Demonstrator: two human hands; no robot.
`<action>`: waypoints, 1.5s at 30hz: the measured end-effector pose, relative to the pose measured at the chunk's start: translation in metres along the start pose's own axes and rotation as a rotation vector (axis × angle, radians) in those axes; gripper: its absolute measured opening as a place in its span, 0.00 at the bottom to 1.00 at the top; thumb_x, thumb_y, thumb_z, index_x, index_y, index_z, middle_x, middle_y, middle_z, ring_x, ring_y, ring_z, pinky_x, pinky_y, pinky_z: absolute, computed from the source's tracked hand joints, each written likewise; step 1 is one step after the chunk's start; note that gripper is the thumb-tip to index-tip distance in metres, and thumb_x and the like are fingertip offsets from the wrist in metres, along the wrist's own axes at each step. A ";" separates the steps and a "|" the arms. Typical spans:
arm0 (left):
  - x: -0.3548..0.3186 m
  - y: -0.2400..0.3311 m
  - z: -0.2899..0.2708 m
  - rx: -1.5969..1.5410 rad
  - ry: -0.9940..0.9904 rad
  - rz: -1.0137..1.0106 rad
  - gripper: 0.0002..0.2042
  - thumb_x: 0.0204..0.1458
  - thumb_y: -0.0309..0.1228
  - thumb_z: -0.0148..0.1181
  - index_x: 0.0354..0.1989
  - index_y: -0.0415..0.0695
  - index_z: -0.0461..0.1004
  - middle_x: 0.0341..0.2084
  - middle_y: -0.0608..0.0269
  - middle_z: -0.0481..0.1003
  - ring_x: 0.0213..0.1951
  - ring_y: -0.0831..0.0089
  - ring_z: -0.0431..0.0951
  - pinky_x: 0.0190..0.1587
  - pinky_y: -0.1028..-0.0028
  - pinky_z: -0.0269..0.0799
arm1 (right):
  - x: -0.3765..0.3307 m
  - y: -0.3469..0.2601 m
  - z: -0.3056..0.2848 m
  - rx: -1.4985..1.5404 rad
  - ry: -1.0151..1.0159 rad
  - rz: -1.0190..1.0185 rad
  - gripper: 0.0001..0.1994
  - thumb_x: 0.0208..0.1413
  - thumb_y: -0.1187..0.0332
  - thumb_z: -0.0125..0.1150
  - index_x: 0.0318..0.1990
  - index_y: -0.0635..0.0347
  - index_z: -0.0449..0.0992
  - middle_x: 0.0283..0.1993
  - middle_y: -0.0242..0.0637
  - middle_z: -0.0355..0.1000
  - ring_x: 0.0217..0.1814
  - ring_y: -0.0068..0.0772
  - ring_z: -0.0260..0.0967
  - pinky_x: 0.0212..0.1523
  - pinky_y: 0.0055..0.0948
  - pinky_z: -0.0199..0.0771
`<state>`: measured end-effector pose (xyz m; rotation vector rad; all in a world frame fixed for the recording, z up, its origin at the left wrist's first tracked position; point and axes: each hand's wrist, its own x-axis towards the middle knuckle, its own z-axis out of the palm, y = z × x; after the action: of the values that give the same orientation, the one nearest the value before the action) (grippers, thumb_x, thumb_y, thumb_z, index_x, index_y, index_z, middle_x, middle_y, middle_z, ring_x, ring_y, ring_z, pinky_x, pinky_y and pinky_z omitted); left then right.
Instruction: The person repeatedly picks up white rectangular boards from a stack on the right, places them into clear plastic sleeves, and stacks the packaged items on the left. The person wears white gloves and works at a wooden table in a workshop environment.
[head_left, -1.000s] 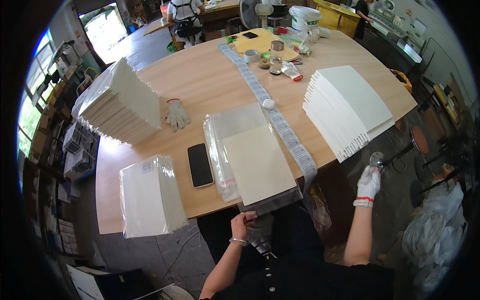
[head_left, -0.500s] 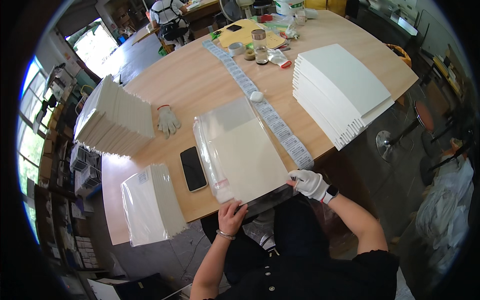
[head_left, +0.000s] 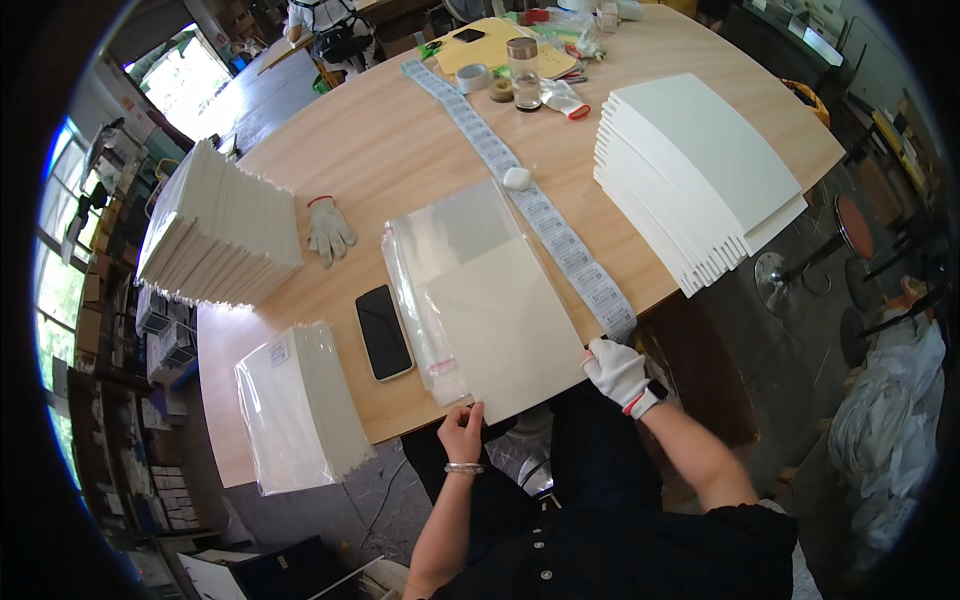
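Note:
A flat cream board (head_left: 505,330) lies over a stack of clear plastic bags (head_left: 460,232), its near edge jutting past the table edge above my lap. Whether it is inside the top bag, I cannot tell. My bare left hand (head_left: 460,432), with a bracelet at the wrist, pinches the board's near left corner between thumb and fingers. At its near right corner is my right hand (head_left: 616,375), in a white glove with bared fingertips, fingers closed on the edge. A black phone (head_left: 384,334) rests left of the bags.
White boards (head_left: 700,170) are stacked at the right, more boards (head_left: 225,230) at the far left. Bagged boards (head_left: 290,410) lie near left. A label strip (head_left: 540,215) runs alongside the bags under a white object (head_left: 516,179). A glove (head_left: 328,231) and glass bottle (head_left: 524,75) are farther back.
The cream board has shifted toward me, uncovering more of the clear bags beyond it. The dark-looking clear flap along its near edge no longer shows. Both hands stay near its corners.

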<state>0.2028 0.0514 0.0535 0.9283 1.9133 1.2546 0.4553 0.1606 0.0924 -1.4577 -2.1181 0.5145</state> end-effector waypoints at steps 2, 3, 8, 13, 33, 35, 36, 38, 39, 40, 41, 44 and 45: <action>-0.007 -0.004 0.007 -0.125 0.064 -0.007 0.10 0.48 0.32 0.59 0.20 0.39 0.69 0.14 0.72 0.66 0.19 0.87 0.63 0.20 0.83 0.57 | -0.007 -0.007 0.010 0.072 0.127 0.095 0.09 0.49 0.63 0.50 0.28 0.60 0.66 0.23 0.43 0.67 0.24 0.47 0.66 0.25 0.41 0.64; -0.010 -0.003 0.011 -0.186 0.091 -0.011 0.10 0.48 0.32 0.59 0.21 0.40 0.69 0.14 0.72 0.66 0.19 0.87 0.62 0.20 0.83 0.57 | -0.009 -0.008 0.017 0.217 0.152 0.202 0.09 0.50 0.64 0.50 0.29 0.60 0.66 0.23 0.43 0.68 0.24 0.46 0.66 0.26 0.40 0.64; -0.020 0.007 0.017 -0.776 -0.021 -0.449 0.09 0.52 0.36 0.54 0.23 0.48 0.67 0.14 0.76 0.64 0.16 0.85 0.62 0.19 0.82 0.58 | -0.023 -0.003 0.033 0.495 0.201 0.378 0.09 0.51 0.67 0.47 0.37 0.62 0.65 0.26 0.42 0.69 0.27 0.41 0.67 0.29 0.34 0.65; -0.033 -0.005 0.003 -0.544 -0.086 -0.316 0.11 0.55 0.38 0.48 0.26 0.44 0.69 0.19 0.72 0.68 0.21 0.82 0.66 0.26 0.81 0.62 | -0.026 0.034 0.009 0.541 0.534 0.447 0.10 0.49 0.65 0.53 0.33 0.61 0.65 0.28 0.44 0.68 0.29 0.38 0.66 0.33 0.33 0.66; 0.019 0.119 0.162 -0.647 -0.938 -0.583 0.07 0.50 0.36 0.55 0.25 0.49 0.68 0.10 0.81 0.52 0.11 0.89 0.48 0.12 0.84 0.39 | -0.008 0.029 -0.096 0.746 -0.291 0.276 0.21 0.46 0.77 0.53 0.51 0.67 0.63 0.32 0.34 0.70 0.31 0.18 0.64 0.34 0.20 0.66; 0.017 0.124 0.165 -0.649 -0.916 -0.551 0.08 0.50 0.36 0.56 0.24 0.49 0.68 0.09 0.82 0.52 0.10 0.89 0.47 0.12 0.84 0.38 | -0.031 0.064 -0.084 0.714 -0.384 0.311 0.27 0.44 0.73 0.57 0.54 0.68 0.58 0.33 0.34 0.70 0.33 0.18 0.65 0.37 0.21 0.66; 0.017 0.125 0.164 -0.657 -0.905 -0.547 0.08 0.50 0.36 0.56 0.23 0.49 0.68 0.09 0.82 0.52 0.10 0.89 0.47 0.12 0.84 0.39 | -0.050 0.086 -0.078 0.663 -0.396 0.351 0.27 0.45 0.71 0.57 0.55 0.67 0.58 0.34 0.35 0.71 0.34 0.22 0.66 0.40 0.23 0.66; 0.018 0.121 0.163 -0.660 -0.881 -0.557 0.08 0.50 0.36 0.56 0.23 0.49 0.68 0.09 0.82 0.52 0.10 0.89 0.47 0.12 0.84 0.39 | -0.062 0.090 -0.080 0.075 -0.627 0.534 0.26 0.47 0.69 0.55 0.55 0.63 0.58 0.40 0.39 0.70 0.40 0.32 0.68 0.44 0.28 0.66; 0.019 0.120 0.162 -0.656 -0.873 -0.563 0.08 0.50 0.36 0.56 0.23 0.49 0.68 0.09 0.82 0.52 0.10 0.89 0.47 0.12 0.84 0.39 | -0.060 0.075 -0.090 -0.484 -0.810 0.644 0.25 0.48 0.70 0.54 0.55 0.61 0.58 0.44 0.42 0.69 0.44 0.39 0.68 0.46 0.31 0.66; 0.020 0.119 0.162 -0.652 -0.865 -0.570 0.08 0.50 0.36 0.56 0.23 0.49 0.68 0.09 0.82 0.52 0.10 0.89 0.47 0.12 0.84 0.38 | -0.075 0.086 -0.088 -0.783 -0.819 0.554 0.21 0.47 0.66 0.54 0.50 0.57 0.64 0.45 0.43 0.67 0.46 0.46 0.65 0.45 0.35 0.66; 0.019 0.120 0.161 -0.640 -0.857 -0.573 0.08 0.50 0.35 0.56 0.22 0.49 0.67 0.09 0.82 0.52 0.10 0.89 0.47 0.12 0.84 0.38 | -0.074 0.084 -0.088 -0.563 -0.538 0.433 0.19 0.45 0.67 0.56 0.47 0.58 0.66 0.44 0.43 0.67 0.46 0.45 0.65 0.44 0.34 0.66; 0.017 0.118 0.160 -0.630 -0.827 -0.603 0.10 0.50 0.35 0.56 0.20 0.50 0.65 0.09 0.81 0.51 0.10 0.89 0.47 0.12 0.83 0.38 | -0.050 0.059 -0.089 0.057 0.089 0.118 0.15 0.40 0.66 0.61 0.37 0.60 0.72 0.38 0.41 0.66 0.43 0.43 0.63 0.42 0.33 0.65; 0.018 0.117 0.161 -0.646 -0.820 -0.624 0.10 0.50 0.35 0.56 0.20 0.50 0.64 0.09 0.81 0.51 0.10 0.88 0.47 0.12 0.83 0.38 | -0.035 0.030 -0.093 0.231 0.164 0.048 0.14 0.38 0.64 0.62 0.34 0.60 0.73 0.34 0.40 0.65 0.41 0.42 0.62 0.41 0.34 0.64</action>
<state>0.3494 0.1752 0.1088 0.3464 0.9265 0.8197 0.5444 0.1403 0.1421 -1.3727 -1.8354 0.6140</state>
